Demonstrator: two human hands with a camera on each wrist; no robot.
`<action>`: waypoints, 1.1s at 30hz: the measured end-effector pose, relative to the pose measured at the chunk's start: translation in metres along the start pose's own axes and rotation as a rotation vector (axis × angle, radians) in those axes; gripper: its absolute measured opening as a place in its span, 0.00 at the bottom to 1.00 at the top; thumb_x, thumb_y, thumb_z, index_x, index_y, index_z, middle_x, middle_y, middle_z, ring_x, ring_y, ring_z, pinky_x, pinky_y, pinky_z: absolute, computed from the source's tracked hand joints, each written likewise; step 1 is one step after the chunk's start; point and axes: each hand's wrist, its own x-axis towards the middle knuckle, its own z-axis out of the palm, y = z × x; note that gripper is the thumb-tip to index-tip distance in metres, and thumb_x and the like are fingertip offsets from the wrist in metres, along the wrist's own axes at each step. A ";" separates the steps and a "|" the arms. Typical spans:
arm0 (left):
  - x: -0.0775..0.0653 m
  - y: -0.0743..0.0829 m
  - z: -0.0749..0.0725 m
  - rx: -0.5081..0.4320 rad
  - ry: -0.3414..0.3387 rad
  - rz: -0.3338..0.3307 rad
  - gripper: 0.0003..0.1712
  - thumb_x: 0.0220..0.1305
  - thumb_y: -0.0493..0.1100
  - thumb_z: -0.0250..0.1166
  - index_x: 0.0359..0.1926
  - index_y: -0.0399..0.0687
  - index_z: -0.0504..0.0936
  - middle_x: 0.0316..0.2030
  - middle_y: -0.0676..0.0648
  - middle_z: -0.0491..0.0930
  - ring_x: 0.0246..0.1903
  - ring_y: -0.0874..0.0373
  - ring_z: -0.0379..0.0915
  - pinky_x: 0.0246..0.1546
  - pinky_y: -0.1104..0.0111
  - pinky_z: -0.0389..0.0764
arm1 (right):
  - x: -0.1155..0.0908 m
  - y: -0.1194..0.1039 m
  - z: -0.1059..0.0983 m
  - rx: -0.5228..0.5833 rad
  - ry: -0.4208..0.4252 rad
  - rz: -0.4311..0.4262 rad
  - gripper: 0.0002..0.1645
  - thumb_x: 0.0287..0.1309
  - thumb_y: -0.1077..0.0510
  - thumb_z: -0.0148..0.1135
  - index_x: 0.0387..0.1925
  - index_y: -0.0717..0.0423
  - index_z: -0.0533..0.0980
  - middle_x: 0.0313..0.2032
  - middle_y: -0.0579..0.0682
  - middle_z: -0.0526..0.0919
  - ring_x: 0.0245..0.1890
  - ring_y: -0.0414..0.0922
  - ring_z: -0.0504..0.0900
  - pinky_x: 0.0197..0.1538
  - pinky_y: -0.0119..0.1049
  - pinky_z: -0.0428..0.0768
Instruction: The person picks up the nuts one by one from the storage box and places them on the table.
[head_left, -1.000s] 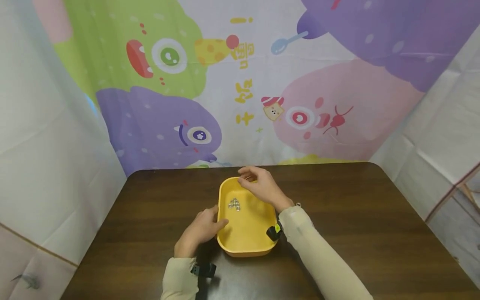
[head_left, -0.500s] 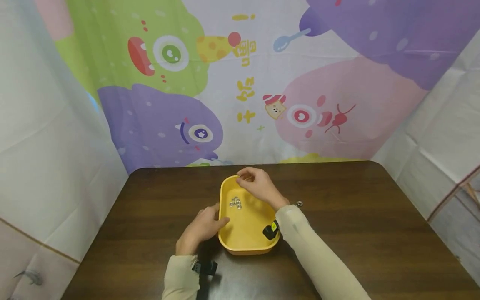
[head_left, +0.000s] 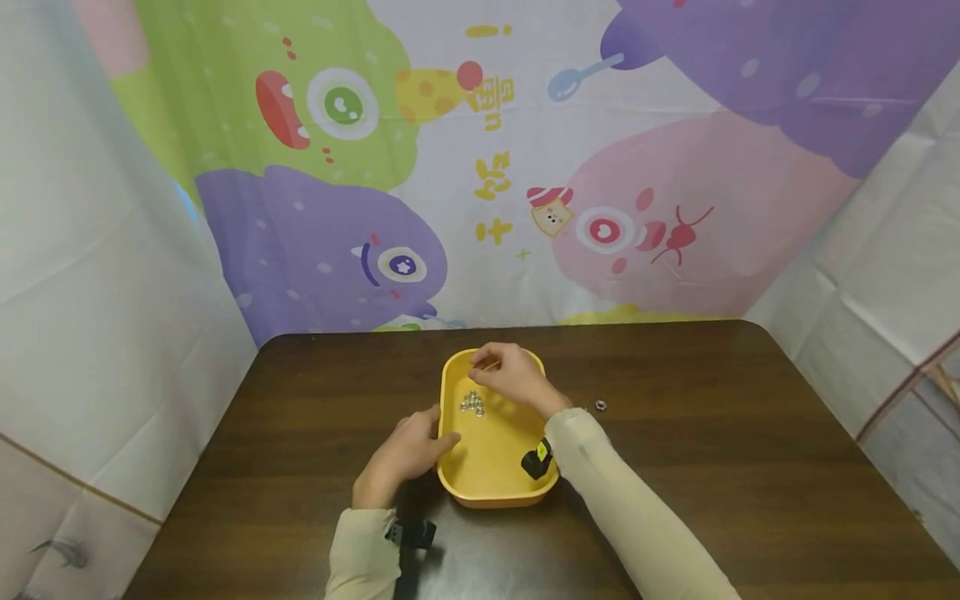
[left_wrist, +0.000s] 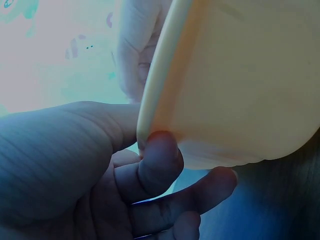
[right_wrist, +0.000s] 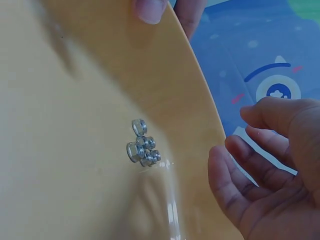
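My left hand (head_left: 405, 454) grips the left wall of a yellow plastic bin (head_left: 495, 500), thumb over the rim inside and fingers outside against the wall. In the left wrist view the fingertips (left_wrist: 162, 157) touch the bin's outer side. Several silver flange nuts (head_left: 472, 403) lie clustered on the bin's floor, seen closer in the right wrist view as small hex nuts (right_wrist: 139, 145). Over the far part of the bin hovers my right hand (head_left: 512, 375), its fingers loosely bent. In the right wrist view thumb and fingers stand apart and nothing shows between them.
A single nut (head_left: 601, 406) lies on the dark wooden table (head_left: 675, 467), right of the bin. Behind the table hangs a cartoon-printed cloth (head_left: 495, 283). White cloth walls (head_left: 97, 275) stand on both sides.
My right hand has drawn slightly nearer and lower over the bin. The single nut on the table now shows fully beyond the right sleeve. The left hand keeps its hold.
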 end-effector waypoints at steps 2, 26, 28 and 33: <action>0.000 0.000 0.000 0.003 0.005 0.007 0.32 0.70 0.43 0.66 0.69 0.32 0.71 0.29 0.46 0.79 0.25 0.58 0.75 0.29 0.67 0.76 | 0.001 0.001 0.001 -0.012 -0.006 0.000 0.14 0.66 0.56 0.68 0.50 0.58 0.82 0.44 0.51 0.86 0.42 0.45 0.83 0.49 0.39 0.82; 0.001 0.000 -0.001 0.026 0.009 0.032 0.33 0.70 0.43 0.66 0.71 0.33 0.69 0.26 0.48 0.77 0.23 0.58 0.74 0.29 0.67 0.75 | 0.012 0.011 0.016 -0.104 -0.145 -0.038 0.13 0.62 0.63 0.69 0.47 0.65 0.84 0.38 0.54 0.86 0.39 0.43 0.82 0.42 0.31 0.80; 0.001 0.000 -0.001 0.026 0.010 0.032 0.33 0.70 0.44 0.66 0.71 0.33 0.69 0.26 0.48 0.77 0.23 0.58 0.74 0.29 0.67 0.75 | 0.013 0.012 0.016 -0.110 -0.155 -0.039 0.13 0.61 0.64 0.68 0.47 0.65 0.84 0.39 0.54 0.87 0.38 0.43 0.83 0.42 0.31 0.80; 0.000 0.000 -0.002 0.028 0.009 0.031 0.32 0.71 0.43 0.66 0.69 0.33 0.70 0.25 0.48 0.77 0.22 0.58 0.73 0.28 0.67 0.75 | 0.014 0.010 0.019 -0.134 -0.198 -0.028 0.13 0.61 0.66 0.68 0.47 0.66 0.84 0.39 0.55 0.88 0.36 0.43 0.84 0.38 0.31 0.81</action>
